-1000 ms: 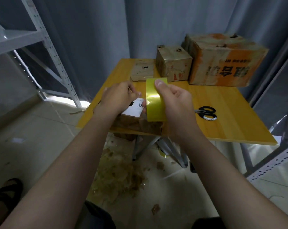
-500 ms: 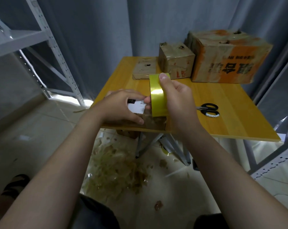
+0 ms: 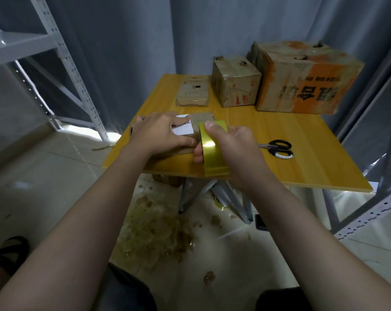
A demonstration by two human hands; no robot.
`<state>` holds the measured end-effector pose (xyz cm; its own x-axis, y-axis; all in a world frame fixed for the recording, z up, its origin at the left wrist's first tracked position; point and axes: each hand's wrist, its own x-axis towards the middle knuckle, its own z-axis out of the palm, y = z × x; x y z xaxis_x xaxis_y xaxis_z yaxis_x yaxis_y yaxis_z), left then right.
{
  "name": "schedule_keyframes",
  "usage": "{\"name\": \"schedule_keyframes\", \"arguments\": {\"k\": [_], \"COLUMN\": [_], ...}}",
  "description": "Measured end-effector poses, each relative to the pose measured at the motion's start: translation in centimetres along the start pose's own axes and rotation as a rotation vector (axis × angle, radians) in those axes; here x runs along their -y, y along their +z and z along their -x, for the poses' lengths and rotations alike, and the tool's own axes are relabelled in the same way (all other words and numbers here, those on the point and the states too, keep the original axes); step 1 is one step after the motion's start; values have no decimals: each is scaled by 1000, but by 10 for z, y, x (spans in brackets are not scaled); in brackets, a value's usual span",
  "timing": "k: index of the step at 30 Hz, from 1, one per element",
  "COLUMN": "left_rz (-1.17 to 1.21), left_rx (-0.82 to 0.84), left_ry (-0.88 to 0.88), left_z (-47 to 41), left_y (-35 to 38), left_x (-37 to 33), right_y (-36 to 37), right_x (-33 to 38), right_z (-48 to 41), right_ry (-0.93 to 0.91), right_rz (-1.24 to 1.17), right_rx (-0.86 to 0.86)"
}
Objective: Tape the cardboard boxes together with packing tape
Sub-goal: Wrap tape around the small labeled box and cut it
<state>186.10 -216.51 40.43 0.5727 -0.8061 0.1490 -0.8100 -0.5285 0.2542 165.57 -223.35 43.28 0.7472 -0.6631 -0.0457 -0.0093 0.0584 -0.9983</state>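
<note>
My left hand (image 3: 160, 133) pressed flat on the worn cardboard box (image 3: 202, 118); at its 3 o'clock, my right hand (image 3: 235, 149) gripped glossy yellow tape (image 3: 210, 145).

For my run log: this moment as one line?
stage: taping | left hand: presses flat box | right hand: grips tape roll | scissors: on table

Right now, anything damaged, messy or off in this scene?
Yes. A heap of crumpled brownish scraps, likely peeled tape, litters the floor under the table. The large orange box and the smaller box beside it have torn holes in their tops.
</note>
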Motion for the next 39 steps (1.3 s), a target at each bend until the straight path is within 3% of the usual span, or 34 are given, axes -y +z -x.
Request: {"name": "schedule_keyframes", "arguments": {"k": [20,31,39], "left_rz": [-5,169,195], "left_rx": [27,98,127], "left_ry": [34,66,60], "left_z": [-4,-6,-5], "left_y": [3,-21,-24], "left_x": [10,8,10], "right_y": [3,4,0], "right_x": [-16,-16,-12], "right_z": [13,18,26], "right_ry": [100,87,264], "right_rz": [-4,39,-95], "right_rx": [20,29,118]}}
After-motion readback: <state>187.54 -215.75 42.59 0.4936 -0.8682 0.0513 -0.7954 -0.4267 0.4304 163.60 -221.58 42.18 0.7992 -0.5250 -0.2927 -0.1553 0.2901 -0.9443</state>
